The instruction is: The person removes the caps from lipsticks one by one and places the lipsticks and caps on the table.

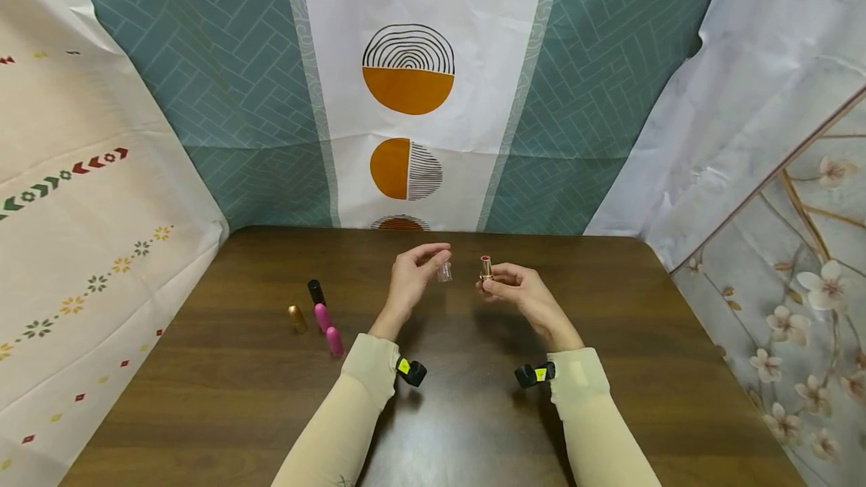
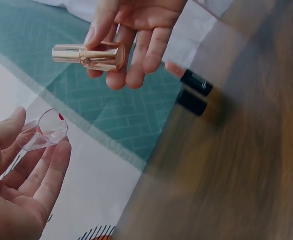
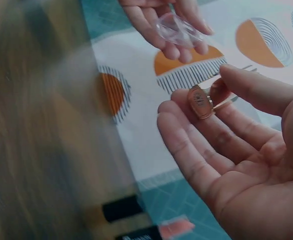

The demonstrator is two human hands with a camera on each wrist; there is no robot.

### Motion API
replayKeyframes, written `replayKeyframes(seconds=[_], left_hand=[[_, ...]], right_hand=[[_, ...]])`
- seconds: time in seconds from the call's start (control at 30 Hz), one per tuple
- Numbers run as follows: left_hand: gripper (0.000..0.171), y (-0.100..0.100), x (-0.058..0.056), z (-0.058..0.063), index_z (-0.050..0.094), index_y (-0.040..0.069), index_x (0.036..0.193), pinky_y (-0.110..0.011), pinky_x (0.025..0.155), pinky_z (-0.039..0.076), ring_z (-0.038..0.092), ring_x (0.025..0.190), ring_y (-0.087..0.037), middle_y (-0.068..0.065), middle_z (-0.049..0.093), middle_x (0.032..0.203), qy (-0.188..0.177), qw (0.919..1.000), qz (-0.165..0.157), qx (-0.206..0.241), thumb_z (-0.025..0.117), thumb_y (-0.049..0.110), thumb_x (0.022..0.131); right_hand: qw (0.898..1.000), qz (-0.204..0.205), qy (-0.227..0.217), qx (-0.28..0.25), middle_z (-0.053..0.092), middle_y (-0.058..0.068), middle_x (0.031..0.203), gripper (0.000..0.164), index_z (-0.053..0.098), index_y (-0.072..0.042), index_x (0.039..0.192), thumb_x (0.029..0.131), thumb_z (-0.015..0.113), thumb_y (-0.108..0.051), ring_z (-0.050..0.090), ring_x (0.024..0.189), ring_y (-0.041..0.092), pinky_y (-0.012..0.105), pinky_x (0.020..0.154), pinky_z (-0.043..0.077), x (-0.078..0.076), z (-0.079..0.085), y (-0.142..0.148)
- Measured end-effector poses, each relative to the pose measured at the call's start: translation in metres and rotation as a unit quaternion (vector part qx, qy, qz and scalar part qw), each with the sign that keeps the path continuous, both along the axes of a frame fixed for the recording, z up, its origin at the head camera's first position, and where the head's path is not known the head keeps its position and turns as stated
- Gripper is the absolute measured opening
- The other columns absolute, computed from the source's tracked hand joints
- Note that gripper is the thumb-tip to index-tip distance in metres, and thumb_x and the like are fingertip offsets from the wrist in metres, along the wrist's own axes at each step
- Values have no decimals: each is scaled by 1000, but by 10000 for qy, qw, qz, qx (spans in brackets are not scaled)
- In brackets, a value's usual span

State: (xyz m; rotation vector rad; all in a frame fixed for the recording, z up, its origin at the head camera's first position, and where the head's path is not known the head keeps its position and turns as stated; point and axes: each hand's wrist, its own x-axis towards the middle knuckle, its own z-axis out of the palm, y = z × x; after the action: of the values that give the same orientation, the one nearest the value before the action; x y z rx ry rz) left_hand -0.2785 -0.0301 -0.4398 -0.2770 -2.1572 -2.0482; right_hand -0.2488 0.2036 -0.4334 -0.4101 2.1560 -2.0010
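My left hand (image 1: pixel 414 276) holds a clear plastic cap (image 2: pixel 44 131) between thumb and fingers. A red smear shows inside the cap's rim. Across from it, my right hand (image 1: pixel 517 290) pinches a shiny rose-gold lipstick (image 1: pixel 485 269), which stands upright in the head view with a red tip on top. The lipstick's round base (image 3: pixel 201 102) faces the right wrist camera. Cap and lipstick are apart, both held above the brown table (image 1: pixel 467 427).
Left on the table stand a black tube (image 1: pixel 316 291), a gold tube (image 1: pixel 297 319) and two pink tubes (image 1: pixel 322 317). The left wrist view shows a black lipstick with a pinkish tip (image 2: pixel 189 79) beside a black cap (image 2: pixel 191 102). Patterned cloths (image 1: pixel 257 96) hang around the table.
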Motion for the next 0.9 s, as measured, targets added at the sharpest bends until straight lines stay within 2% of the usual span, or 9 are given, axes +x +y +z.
replayKeyframes(seconds=[0.13, 0.23, 0.33, 0.4, 0.63, 0.8, 0.9], left_hand=[[26, 17, 0, -3, 79, 8, 118, -35, 80, 56, 72, 93, -15, -11, 78, 108, -59, 9997, -245, 36, 76, 25, 98], [25, 30, 0, -3, 79, 11, 118, -42, 83, 57, 72, 94, -14, -9, 78, 108, -80, 9991, -416, 33, 75, 26, 98], [25, 43, 0, -1, 79, 11, 118, -44, 84, 56, 71, 94, -15, -6, 78, 108, -41, 9988, -483, 8, 76, 26, 98], [26, 50, 0, 0, 78, 9, 119, -41, 82, 57, 71, 95, -15, -6, 78, 108, -11, 9987, -517, 16, 75, 25, 98], [24, 73, 0, -5, 80, 11, 116, -46, 83, 59, 71, 91, -12, -4, 79, 106, 164, 9988, -455, -25, 78, 25, 96], [25, 87, 5, -16, 79, 13, 117, -29, 80, 57, 72, 95, -11, 1, 79, 107, 401, 9977, -367, -394, 76, 28, 96], [26, 95, 10, -24, 78, 12, 119, -24, 75, 54, 71, 94, -11, 2, 78, 108, 471, 9952, -435, -734, 75, 25, 97]], right_hand=[[9995, -156, 139, 240, 74, 23, 112, 33, 61, 14, 127, 100, 68, -4, 74, 96, 20, 38, 87, 59, 1, 5, 18], [9985, -227, 161, 467, 71, 27, 116, 34, 62, 13, 127, 100, 69, -6, 72, 98, 24, 36, 87, 59, 1, 10, 29], [9967, -289, 93, 755, 70, 25, 117, 37, 63, 11, 128, 100, 71, -11, 70, 100, 31, 37, 89, 57, 2, 13, 38], [9950, -268, 59, 955, 70, 24, 117, 39, 63, 10, 130, 100, 71, -14, 68, 98, 32, 39, 91, 56, 2, 14, 44], [9911, -274, 38, 1301, 73, 14, 107, 42, 62, 11, 132, 99, 72, -14, 66, 87, 22, 43, 86, 56, 6, 14, 63], [9902, -356, 82, 1349, 69, 29, 123, 40, 64, 12, 130, 99, 72, -13, 65, 91, 22, 40, 78, 57, 6, 8, 72], [9894, -247, 112, 1428, 68, 30, 123, 39, 64, 13, 128, 99, 72, -12, 65, 94, 26, 40, 77, 57, 5, 3, 76]])
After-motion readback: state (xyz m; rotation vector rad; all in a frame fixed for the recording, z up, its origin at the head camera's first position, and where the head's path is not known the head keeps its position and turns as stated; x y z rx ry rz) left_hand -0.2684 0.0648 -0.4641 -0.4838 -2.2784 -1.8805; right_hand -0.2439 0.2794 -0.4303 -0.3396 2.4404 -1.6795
